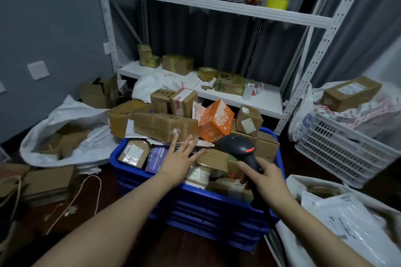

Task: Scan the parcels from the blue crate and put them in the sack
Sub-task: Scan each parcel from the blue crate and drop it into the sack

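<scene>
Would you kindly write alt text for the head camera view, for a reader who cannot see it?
A person's left hand reaches open over a blue crate heaped with parcels, while the right hand grips a barcode scanner. White sacks lie on either side; a white shelving unit stands behind.

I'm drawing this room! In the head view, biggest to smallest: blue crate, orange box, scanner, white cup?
1. blue crate
2. orange box and scanner look alike; the scanner is nearer, so no ranking
3. white cup
</scene>
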